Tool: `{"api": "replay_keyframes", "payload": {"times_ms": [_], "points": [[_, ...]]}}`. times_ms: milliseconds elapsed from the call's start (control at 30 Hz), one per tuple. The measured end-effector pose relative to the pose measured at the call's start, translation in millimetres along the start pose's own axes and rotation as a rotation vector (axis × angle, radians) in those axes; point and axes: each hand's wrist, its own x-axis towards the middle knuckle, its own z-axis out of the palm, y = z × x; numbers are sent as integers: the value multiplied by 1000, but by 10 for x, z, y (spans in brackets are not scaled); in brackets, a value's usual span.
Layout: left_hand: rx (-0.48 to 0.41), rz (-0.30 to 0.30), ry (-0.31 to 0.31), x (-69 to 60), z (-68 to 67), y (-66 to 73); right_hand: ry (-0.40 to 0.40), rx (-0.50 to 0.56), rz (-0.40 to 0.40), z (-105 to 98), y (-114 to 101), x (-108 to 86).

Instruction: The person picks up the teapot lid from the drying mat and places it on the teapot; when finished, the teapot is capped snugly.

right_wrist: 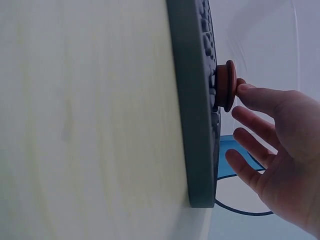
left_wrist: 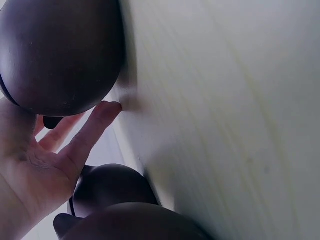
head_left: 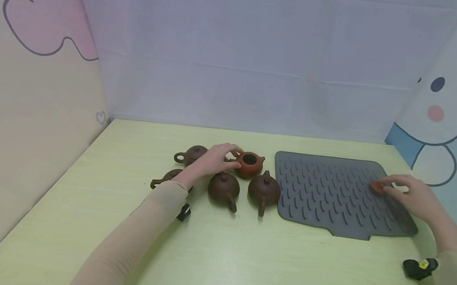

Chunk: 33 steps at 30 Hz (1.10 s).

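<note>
In the head view a reddish-brown teapot (head_left: 250,164) without its lid stands at the back of the group of teapots. My left hand (head_left: 219,158) holds it at its left side, thumb and fingers around the handle end. In the left wrist view, dark teapots partly cover that hand (left_wrist: 42,167), and the reddish one is hidden. Over at the right, my right hand (head_left: 414,194) pinches the knob of a small reddish-brown lid (head_left: 377,187). The right wrist view shows the lid (right_wrist: 226,86) upright at the grey mat's (right_wrist: 195,125) ridged surface, with the other fingers spread loosely.
Two dark brown teapots (head_left: 223,189) (head_left: 264,191) stand in front of the reddish one, spouts or handles toward me. Further dark teapots (head_left: 196,154) are at the left, partly behind my left arm. The ridged grey mat (head_left: 328,190) lies right of them on the pale table (head_left: 240,264).
</note>
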Motion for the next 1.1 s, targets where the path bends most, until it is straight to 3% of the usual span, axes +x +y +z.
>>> {"api": "replay_keyframes", "payload": {"times_ms": [333, 700, 933, 1100], "points": [[-5, -8, -7, 0, 3, 8, 82, 14, -59, 14, -69, 38], [6, -30, -5, 1, 0, -2, 217, 17, -167, 69, -565, 275], [1, -33, 1, 8, -8, 0, 140, 104, -180, 116, -1015, 498], [2, -31, 2, 9, -2, 8, 93, 157, -274, 197, -1269, 649]]}}
